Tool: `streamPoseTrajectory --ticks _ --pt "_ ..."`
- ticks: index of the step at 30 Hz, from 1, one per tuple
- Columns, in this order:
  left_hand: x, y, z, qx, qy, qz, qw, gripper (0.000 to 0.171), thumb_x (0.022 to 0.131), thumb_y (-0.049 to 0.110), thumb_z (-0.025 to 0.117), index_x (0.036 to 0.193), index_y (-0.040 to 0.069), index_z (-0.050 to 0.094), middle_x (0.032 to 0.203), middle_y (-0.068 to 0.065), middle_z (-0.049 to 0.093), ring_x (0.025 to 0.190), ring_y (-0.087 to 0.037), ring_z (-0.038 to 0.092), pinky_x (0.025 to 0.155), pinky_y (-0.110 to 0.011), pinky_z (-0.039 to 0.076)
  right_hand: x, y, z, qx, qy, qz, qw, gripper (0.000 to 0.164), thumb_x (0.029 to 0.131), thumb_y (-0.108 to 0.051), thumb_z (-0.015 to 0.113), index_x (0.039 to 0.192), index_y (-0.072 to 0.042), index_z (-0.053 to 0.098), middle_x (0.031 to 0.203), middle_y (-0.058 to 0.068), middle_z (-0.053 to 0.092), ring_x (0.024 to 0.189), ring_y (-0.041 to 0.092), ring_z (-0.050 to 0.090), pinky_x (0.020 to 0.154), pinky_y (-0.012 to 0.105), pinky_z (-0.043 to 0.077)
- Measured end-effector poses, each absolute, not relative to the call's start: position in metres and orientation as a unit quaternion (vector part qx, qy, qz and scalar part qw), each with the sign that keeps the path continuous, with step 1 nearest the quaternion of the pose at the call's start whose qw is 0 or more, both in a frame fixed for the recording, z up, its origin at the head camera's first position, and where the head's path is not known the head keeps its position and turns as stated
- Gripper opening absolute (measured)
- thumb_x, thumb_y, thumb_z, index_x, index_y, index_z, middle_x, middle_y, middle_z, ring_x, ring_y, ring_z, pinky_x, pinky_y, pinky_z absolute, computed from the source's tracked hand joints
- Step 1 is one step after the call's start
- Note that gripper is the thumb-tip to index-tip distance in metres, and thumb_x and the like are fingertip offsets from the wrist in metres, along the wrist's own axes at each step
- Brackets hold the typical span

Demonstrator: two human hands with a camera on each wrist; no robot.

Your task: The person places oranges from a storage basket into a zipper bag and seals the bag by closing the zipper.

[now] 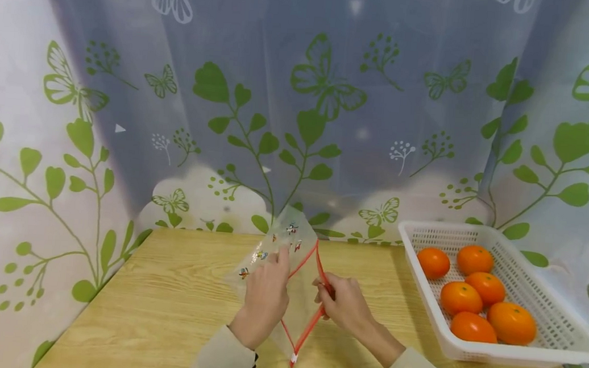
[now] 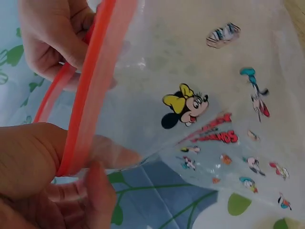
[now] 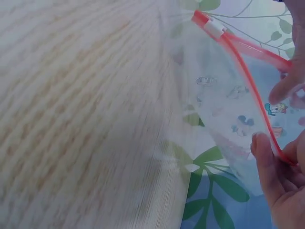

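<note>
A clear zip bag (image 1: 301,298) with red zip edges and small cartoon prints is held over the table, its mouth spread wide. My left hand (image 1: 268,296) pinches the left side of the mouth. In the left wrist view its thumb (image 2: 112,150) shows through the plastic inside the bag, with fingers outside. The opposite red edge is gripped between thumb and curled fingers of my right hand (image 1: 348,307), also seen in the right wrist view. A white slider (image 3: 215,27) sits at the near end of the zip. I see nothing inside the bag.
To the right stands a white plastic basket (image 1: 426,310) holding several orange round fruits (image 1: 512,323). The wooden table (image 1: 163,306) lies beneath the hands. Behind it hangs a curtain (image 1: 346,170) printed with leaves and butterflies.
</note>
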State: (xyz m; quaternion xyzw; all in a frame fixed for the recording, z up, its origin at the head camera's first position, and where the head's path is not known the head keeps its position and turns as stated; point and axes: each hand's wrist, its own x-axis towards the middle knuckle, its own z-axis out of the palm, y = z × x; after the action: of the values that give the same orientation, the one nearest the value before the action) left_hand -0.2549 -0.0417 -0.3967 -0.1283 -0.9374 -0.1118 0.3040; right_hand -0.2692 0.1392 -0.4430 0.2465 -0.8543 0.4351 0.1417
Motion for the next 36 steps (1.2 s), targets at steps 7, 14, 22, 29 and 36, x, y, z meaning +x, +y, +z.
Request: streamPoseTrajectory --ticks 7,14,22,29,36 --pt "-0.254 -0.043 -0.397 -0.178 -0.931 -0.140 0.286 0.039 0.067 -0.022 0.070 0.082 0.010 0.052 0.056 -0.002 0.052 0.043 -0.015 0.042 0.038 -0.020 0.024 -0.271 0.141 -0.443 0.194 -0.880 0.401 0.162 0.026 0.094 -0.010 0.073 0.070 -0.014 0.063 0.055 -0.006 0.062 0.041 -0.006 0.047 0.038 0.014 0.040" --pt "-0.251 -0.045 -0.393 -0.177 -0.919 -0.101 0.337 0.040 0.061 -0.021 0.066 0.070 0.017 0.059 0.054 0.004 0.054 0.043 -0.012 0.040 0.037 -0.020 0.021 -0.277 0.148 -0.447 0.144 -0.904 0.358 0.182 0.042 0.082 -0.003 0.066 0.055 -0.019 0.038 0.049 -0.014 0.032 0.046 -0.002 0.024 0.046 0.015 0.023" --pt "-0.243 -0.060 -0.376 -0.149 -0.887 -0.058 0.432 0.043 0.065 -0.023 0.066 0.055 0.018 0.056 0.050 0.005 0.045 0.046 -0.007 0.019 0.044 -0.018 0.006 -0.277 0.159 -0.451 0.108 -0.929 0.335 0.117 0.047 0.071 0.006 0.057 0.057 -0.021 0.020 0.053 -0.012 0.013 0.054 0.006 0.009 0.053 0.020 0.011" --pt "-0.248 -0.062 -0.371 -0.169 -0.826 -0.068 0.533 0.041 0.075 0.016 0.089 0.053 0.016 0.054 0.053 0.004 0.050 0.040 -0.008 0.028 0.048 -0.019 0.011 -0.271 0.154 -0.446 0.126 -0.944 0.291 0.093 0.046 0.064 0.006 0.049 0.064 -0.022 0.013 0.059 -0.011 0.008 0.056 0.006 0.005 0.053 0.021 0.005" --pt "-0.245 -0.061 -0.378 -0.200 -0.830 -0.069 0.517 0.031 0.065 -0.012 0.081 0.067 0.017 0.072 0.060 0.003 0.054 0.042 -0.010 0.029 0.049 -0.018 0.012 -0.268 0.165 -0.451 0.140 -0.946 0.286 0.065 0.045 0.069 0.001 0.058 0.056 -0.023 0.021 0.053 -0.013 0.013 0.054 0.006 0.010 0.052 0.020 0.010"
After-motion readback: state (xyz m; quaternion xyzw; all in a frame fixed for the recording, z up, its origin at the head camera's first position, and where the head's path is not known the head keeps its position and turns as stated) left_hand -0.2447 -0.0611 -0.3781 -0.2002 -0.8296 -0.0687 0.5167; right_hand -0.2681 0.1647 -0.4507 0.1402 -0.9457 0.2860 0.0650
